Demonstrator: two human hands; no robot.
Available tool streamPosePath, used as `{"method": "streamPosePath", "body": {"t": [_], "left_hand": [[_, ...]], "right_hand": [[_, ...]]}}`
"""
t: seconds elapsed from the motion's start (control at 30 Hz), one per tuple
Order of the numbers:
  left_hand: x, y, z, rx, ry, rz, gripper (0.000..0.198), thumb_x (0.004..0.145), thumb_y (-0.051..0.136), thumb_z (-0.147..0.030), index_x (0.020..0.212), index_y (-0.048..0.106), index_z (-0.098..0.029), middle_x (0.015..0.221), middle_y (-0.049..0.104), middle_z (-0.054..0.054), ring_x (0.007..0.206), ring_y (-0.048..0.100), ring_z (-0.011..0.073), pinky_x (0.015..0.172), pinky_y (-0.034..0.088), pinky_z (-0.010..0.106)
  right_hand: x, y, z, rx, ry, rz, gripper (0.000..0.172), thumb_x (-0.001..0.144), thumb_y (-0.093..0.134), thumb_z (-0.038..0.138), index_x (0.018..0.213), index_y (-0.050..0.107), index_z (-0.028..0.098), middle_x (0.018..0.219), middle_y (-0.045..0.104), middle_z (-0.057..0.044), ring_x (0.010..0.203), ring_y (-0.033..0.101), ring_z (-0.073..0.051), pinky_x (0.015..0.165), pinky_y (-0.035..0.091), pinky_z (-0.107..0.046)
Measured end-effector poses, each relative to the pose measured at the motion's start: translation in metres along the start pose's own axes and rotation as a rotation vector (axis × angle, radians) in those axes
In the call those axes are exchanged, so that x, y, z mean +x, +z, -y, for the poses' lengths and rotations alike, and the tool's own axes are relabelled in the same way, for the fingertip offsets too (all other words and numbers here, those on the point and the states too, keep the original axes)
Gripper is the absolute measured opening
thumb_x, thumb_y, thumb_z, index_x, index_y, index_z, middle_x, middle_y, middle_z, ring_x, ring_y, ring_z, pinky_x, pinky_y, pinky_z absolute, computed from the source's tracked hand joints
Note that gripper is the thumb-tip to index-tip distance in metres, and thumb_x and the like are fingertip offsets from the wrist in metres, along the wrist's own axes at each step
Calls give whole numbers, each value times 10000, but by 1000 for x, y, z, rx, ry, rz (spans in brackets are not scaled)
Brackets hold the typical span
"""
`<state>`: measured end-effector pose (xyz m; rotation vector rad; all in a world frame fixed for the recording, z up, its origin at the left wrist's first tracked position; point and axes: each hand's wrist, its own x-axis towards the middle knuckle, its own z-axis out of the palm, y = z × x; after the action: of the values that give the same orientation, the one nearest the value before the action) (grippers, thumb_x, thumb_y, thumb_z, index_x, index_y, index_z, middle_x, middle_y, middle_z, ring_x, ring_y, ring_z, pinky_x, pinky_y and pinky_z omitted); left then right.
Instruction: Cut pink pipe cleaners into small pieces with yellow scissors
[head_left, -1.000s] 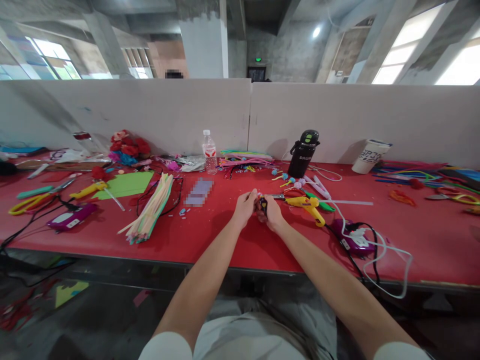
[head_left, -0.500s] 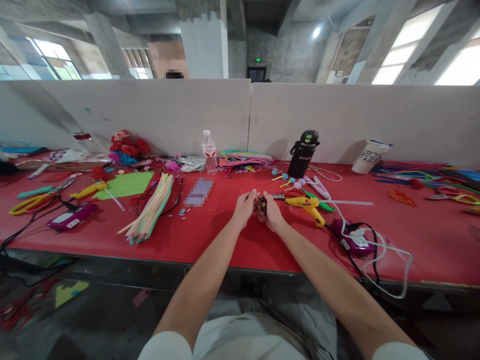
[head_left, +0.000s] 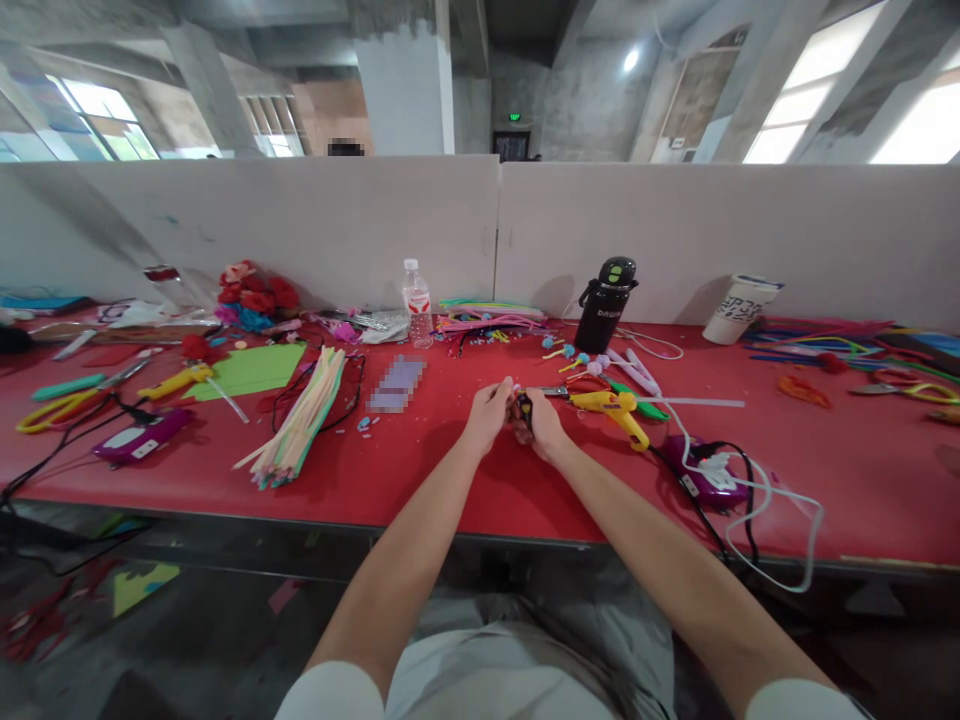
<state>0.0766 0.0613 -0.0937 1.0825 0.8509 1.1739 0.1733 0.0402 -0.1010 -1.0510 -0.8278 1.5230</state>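
Over the middle of the red table [head_left: 442, 470], my two hands are close together. My left hand [head_left: 487, 414] is closed in a pinch on a tiny pinkish piece, too small to name. In my right hand [head_left: 546, 424] is a small black tool with yellow marks [head_left: 524, 404]; its kind is mostly hidden by the fingers. Just right of my right hand lies a yellow glue gun [head_left: 609, 403], with scissor blades [head_left: 555, 393] showing beside it. Small blue and pink bead-like pieces on stems [head_left: 581, 360] lie beyond.
A black flask [head_left: 604, 308], a water bottle [head_left: 417, 308] and a white cup [head_left: 739, 310] stand near the partition [head_left: 315, 230]. To the left lies a bundle of pale sticks [head_left: 304, 415]. A purple power strip [head_left: 709, 478] trails white cable at right.
The view has shifted very slightly. Both hands keep nearly the same place and grip, and nothing on the table has visibly moved.
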Motion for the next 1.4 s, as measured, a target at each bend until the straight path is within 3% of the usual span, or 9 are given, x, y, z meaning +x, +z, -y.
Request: {"method": "streamPosePath", "body": {"t": [0.33, 0.67, 1.07, 1.2, 1.4], "left_hand": [[-3, 3, -5, -17, -20, 9, 384, 811, 555, -437, 580, 398, -173, 433, 354, -68, 376, 358, 51, 404, 226, 192], [-2, 1, -2, -14, -25, 3, 379, 808, 557, -452, 591, 417, -174, 429, 372, -61, 384, 379, 60, 402, 211, 195], [-1, 0, -1, -5, 18, 18, 391, 818, 539, -463, 595, 395, -176, 454, 380, -59, 384, 341, 50, 404, 193, 199], [-1, 0, -1, -32, 50, -25, 376, 799, 567, -476, 630, 429, -169, 475, 318, -78, 397, 317, 43, 415, 208, 193], [0, -2, -1, 60, 108, -71, 359, 808, 553, -480, 655, 486, -162, 484, 356, -67, 416, 315, 53, 432, 244, 205]], "right_hand": [[1, -1, 1, 8, 25, 10, 463, 860, 343, 560, 574, 404, 201, 392, 288, 56, 330, 200, -67, 318, 143, -180], [0, -1, 2, 5, 21, 22, 401, 874, 314, 464, 578, 390, 204, 383, 295, 54, 320, 180, -66, 314, 144, -181], [1, -2, 2, 20, 19, 25, 498, 861, 343, 596, 573, 416, 197, 386, 300, 57, 325, 194, -62, 315, 142, -174], [1, -1, 2, 18, 19, 7, 492, 854, 365, 604, 585, 428, 196, 388, 315, 54, 329, 205, -67, 313, 142, -178], [1, 0, 2, 15, 29, 5, 489, 846, 382, 612, 590, 423, 198, 381, 320, 56, 316, 200, -64, 312, 141, -183]]}}
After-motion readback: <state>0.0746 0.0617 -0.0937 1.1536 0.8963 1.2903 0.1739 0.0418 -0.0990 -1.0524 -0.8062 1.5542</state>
